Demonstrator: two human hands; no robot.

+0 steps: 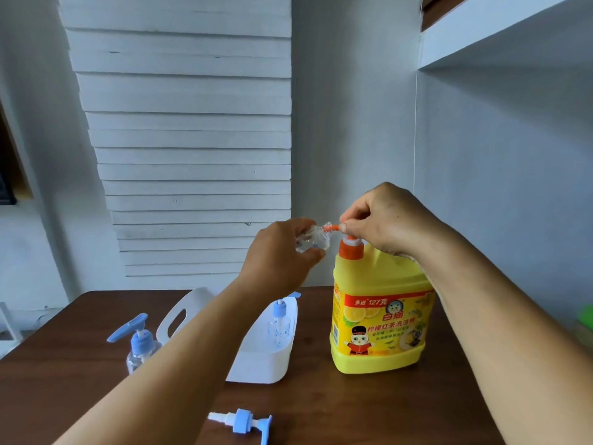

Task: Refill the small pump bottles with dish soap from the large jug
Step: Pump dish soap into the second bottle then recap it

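Note:
A large yellow dish soap jug point(380, 319) with an orange pump stands on the brown table point(353, 409). My right hand point(385, 216) sits on top of the jug's pump head, fingers curled round it. My left hand point(279, 252) grips a small clear bottle point(309, 240), tilted with its mouth at the orange spout point(330, 227). A removed blue pump cap point(244, 420) lies on the table near the front edge. A second small pump bottle point(139, 343) stands at the left. A third one point(279, 326) sits inside the white caddy point(266, 361).
The white caddy with a handle cut-out stands left of the jug, partly behind my left forearm. White slatted panels and a wall rise behind the table. Something green point(585, 316) shows at the right edge.

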